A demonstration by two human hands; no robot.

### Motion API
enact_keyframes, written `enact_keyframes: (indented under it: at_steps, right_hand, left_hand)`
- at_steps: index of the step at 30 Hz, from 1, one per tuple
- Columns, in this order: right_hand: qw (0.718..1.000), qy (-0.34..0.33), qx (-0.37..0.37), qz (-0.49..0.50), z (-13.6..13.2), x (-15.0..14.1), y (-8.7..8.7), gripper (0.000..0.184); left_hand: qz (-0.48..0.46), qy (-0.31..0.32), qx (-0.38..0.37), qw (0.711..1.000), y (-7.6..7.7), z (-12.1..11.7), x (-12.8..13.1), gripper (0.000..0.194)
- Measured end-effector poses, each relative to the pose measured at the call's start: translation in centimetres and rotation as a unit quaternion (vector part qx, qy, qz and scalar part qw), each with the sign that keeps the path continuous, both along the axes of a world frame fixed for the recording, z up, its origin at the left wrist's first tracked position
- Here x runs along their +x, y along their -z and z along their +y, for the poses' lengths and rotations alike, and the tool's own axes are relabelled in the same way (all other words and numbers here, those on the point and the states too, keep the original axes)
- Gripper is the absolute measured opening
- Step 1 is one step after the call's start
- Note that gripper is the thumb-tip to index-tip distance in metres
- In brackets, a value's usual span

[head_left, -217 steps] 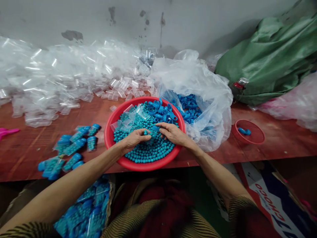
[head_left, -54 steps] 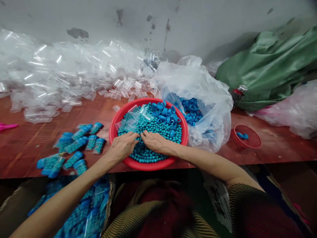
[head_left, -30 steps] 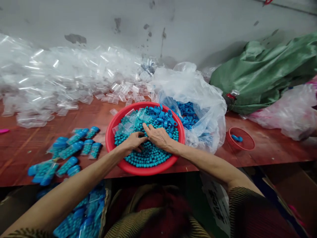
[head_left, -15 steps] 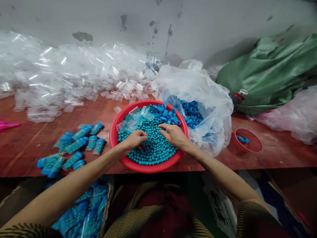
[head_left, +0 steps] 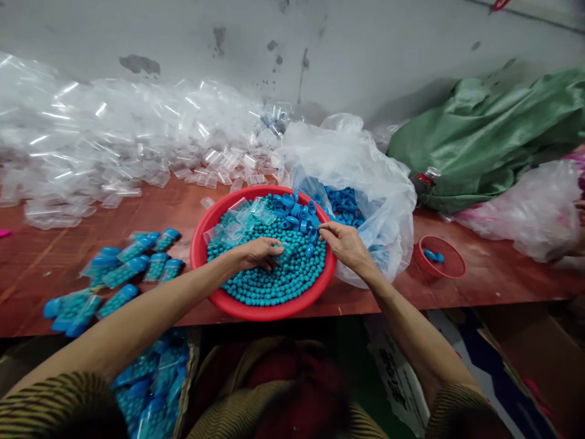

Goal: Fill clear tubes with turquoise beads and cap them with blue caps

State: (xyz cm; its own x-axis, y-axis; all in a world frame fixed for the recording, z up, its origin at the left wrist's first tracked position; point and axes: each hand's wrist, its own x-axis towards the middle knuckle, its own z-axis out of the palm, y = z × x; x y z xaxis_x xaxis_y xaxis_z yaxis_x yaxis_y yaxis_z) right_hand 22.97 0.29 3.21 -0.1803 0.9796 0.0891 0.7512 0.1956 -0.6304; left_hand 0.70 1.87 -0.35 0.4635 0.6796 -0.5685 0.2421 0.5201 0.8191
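A red basin (head_left: 197,244) holds many turquoise beads (head_left: 269,291), with several clear plastic containers (head_left: 238,221) and blue caps (head_left: 292,210) lying on top. Over the beads, my left hand (head_left: 259,253) is closed around a small clear container (head_left: 287,251) that appears to have beads in it; its fingers partly cover it. My right hand (head_left: 345,244) is at the basin's right rim, thumb and fingertips pinched on a blue cap (head_left: 315,235) at the edge of the cap heap.
Capped containers of beads (head_left: 121,268) lie left on the red table (head_left: 365,299); more fill a box (head_left: 150,390) below. Behind are heaped clear containers (head_left: 114,134) and a plastic bag (head_left: 388,201) of caps. A small red basket (head_left: 445,268) and green sack (head_left: 475,134) are right.
After both hands worked together in the beads, they moved apart. My left hand came up with the bead container, while my right hand went right to the blue caps.
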Motion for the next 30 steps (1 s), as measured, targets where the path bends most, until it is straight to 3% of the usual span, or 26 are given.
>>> enact_keyframes:
  at_steps: [3, 6, 10, 13, 17, 20, 25, 30]
  right_hand:
    - [0.988, 0.012, 0.004, -0.155, -0.3, -0.8, -0.6, 0.027]
    - [0.955, 0.026, 0.008, -0.297, -0.2, -2.9, -0.3, 0.03]
    - [0.937, -0.002, 0.029, -0.347, 0.0, -4.6, 1.2, 0.04]
    - [0.945, -0.049, 0.062, -0.316, 0.1, -4.5, 2.0, 0.043]
    - [0.967, -0.084, 0.069, -0.232, -0.1, -4.4, 1.9, 0.02]
    - [0.972, -0.113, 0.034, -0.201, -0.7, -5.4, 1.3, 0.02]
    - [0.947, -0.269, -0.02, -0.177, -1.8, -5.8, 0.6, 0.035]
    - [0.953, -0.281, -0.109, -0.038, -1.4, -3.9, 0.1, 0.043]
  left_hand:
    - [-0.096, -0.045, -0.033, 0.994, -0.6, -0.8, -1.6, 0.031]
    - [-0.137, -0.078, -0.034, 0.987, -1.1, -1.9, -2.5, 0.031]
    - [-0.173, -0.076, -0.046, 0.981, -1.6, -3.2, -2.8, 0.033]
    - [-0.185, -0.071, -0.047, 0.979, -1.5, -3.6, -2.8, 0.034]
    - [-0.165, -0.071, -0.016, 0.984, -1.1, -3.6, -2.6, 0.038]
    - [-0.128, -0.068, 0.004, 0.989, -0.9, -3.8, -2.1, 0.042]
    - [-0.105, -0.086, 0.073, 0.988, -0.9, -4.7, -1.8, 0.043]
    - [-0.151, -0.127, 0.045, 0.979, -1.2, -5.0, -2.3, 0.047]
